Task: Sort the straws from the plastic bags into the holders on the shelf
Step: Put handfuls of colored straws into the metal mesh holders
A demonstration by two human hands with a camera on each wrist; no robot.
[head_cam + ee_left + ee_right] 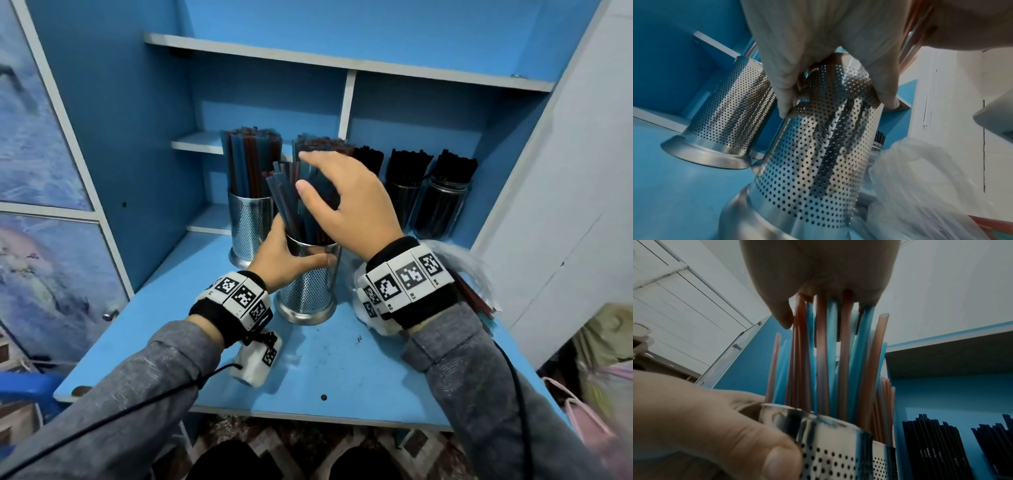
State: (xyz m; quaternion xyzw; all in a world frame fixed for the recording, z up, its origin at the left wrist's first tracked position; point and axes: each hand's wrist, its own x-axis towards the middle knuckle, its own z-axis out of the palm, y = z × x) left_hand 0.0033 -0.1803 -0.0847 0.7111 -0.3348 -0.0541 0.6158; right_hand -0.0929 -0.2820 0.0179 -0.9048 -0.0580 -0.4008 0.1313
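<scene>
One steel holder [308,291] — left hand [278,257] grips its wall, right hand [352,209] curls round the straws [286,202] standing in it.

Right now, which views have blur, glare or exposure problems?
Head view: mostly sharp, wide-angle bowing of the shelf, motion smear on the plastic bag. Left wrist view: strong glare on the holder, bag soft. Right wrist view: dim, underexposed, left hand blurred up close, straws legible.

The blue shelf [342,370] carries perforated steel holders [308,291], clear jars [442,209] of black straws [455,164] and a plastic bag [476,270].
</scene>
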